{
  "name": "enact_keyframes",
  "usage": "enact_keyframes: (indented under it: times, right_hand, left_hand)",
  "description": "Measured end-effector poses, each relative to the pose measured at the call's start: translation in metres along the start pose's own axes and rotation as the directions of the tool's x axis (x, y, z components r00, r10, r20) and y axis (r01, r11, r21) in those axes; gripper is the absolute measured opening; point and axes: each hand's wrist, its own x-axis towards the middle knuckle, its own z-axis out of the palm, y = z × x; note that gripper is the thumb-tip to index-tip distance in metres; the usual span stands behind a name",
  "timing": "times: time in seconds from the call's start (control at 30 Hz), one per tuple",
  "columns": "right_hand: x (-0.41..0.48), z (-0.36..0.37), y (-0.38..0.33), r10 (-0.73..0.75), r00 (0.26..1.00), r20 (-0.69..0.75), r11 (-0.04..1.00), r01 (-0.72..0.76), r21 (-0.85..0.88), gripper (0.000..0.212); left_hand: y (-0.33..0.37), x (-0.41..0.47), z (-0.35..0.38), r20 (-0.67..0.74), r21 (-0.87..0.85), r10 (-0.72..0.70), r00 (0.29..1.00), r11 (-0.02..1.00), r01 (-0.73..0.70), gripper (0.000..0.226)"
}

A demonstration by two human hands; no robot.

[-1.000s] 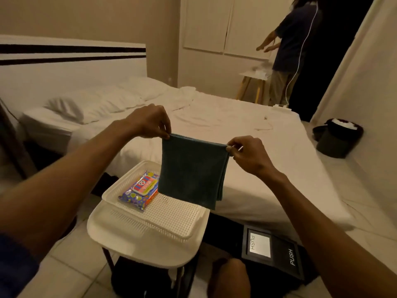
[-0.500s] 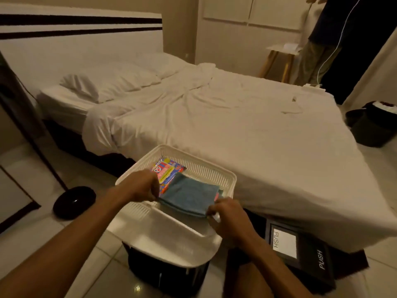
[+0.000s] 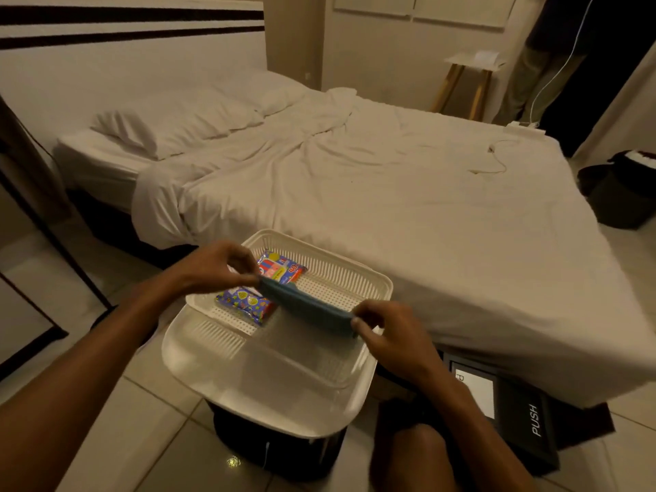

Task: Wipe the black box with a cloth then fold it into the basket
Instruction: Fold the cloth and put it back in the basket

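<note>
Beside a white bed [image 3: 390, 193], both hands pinch a soft, light folded blue cloth [image 3: 309, 308] by its ends — left hand [image 3: 216, 266] at ten o'clock, right hand [image 3: 387, 332] at four — above the white basket [image 3: 355, 278].

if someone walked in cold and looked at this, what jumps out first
Front and centre, the left hand and right hand pinch the two ends of a folded blue cloth over the white basket, where a colourful packet lies on the left side. Behind them a big white bed fills most of the room, and a black box marked PUSH sits on the floor at lower right.
</note>
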Motion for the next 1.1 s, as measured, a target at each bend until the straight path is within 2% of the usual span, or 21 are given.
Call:
enact_keyframes:
  times: [0.03, 0.13, 0.2, 0.27, 0.4, 0.5, 0.67, 0.9, 1.0, 1.1]
  right_hand:
    - [0.002, -0.010, -0.005, 0.001, 0.999, -0.035, 0.999, 0.001, 0.039, 0.009]
    - [0.005, -0.034, -0.022, 0.027, 0.993, -0.114, 0.986, -0.007, 0.169, 0.010]
    - [0.009, -0.043, -0.027, 0.070, 0.989, -0.132, 0.959, -0.030, 0.282, 0.011]
    - [0.019, -0.043, -0.023, 0.144, 0.979, -0.146, 0.943, -0.091, 0.321, 0.012]
    - [0.061, -0.013, 0.019, 0.348, 0.930, -0.117, 0.930, -0.328, 0.164, 0.010]
    - [0.085, 0.007, 0.047, 0.377, 0.923, -0.081, 0.924, -0.381, -0.040, 0.011]
    - [0.110, 0.023, 0.078, 0.338, 0.937, -0.091, 0.898, -0.350, -0.265, 0.017]
    - [0.117, 0.035, 0.093, 0.220, 0.970, -0.102, 0.904, -0.242, -0.351, 0.011]
    - [0.114, 0.043, 0.095, 0.181, 0.976, -0.125, 0.892, -0.216, -0.396, 0.007]
    - [0.099, 0.056, 0.081, 0.080, 0.989, -0.125, 0.875, -0.130, -0.467, 0.019]
  left_hand:
    - [0.008, 0.000, -0.007, -0.027, -0.088, 0.019, 0.999, 0.996, -0.021, 0.007]
    - [0.028, -0.002, -0.025, -0.135, -0.255, 0.044, 0.990, 0.964, -0.077, 0.024]
    - [0.037, 0.001, -0.029, -0.185, -0.315, 0.069, 0.980, 0.941, -0.125, 0.018]
    - [0.037, 0.016, -0.020, -0.230, -0.310, 0.049, 0.972, 0.943, -0.121, 0.007]
    - [0.015, 0.065, 0.032, -0.330, -0.264, -0.109, 0.938, 0.964, 0.019, 0.004]
    - [-0.012, 0.102, 0.073, -0.345, -0.245, -0.184, 0.921, 0.964, 0.101, 0.007]
    - [-0.031, 0.138, 0.110, -0.406, -0.248, -0.265, 0.875, 0.953, 0.173, 0.010]
    - [-0.042, 0.147, 0.119, -0.454, -0.129, -0.276, 0.847, 0.961, 0.245, 0.023]
    - [-0.048, 0.135, 0.119, -0.418, -0.048, -0.256, 0.872, 0.964, 0.260, 0.027]
    - [-0.049, 0.114, 0.118, -0.348, 0.067, -0.234, 0.908, 0.960, 0.273, 0.023]
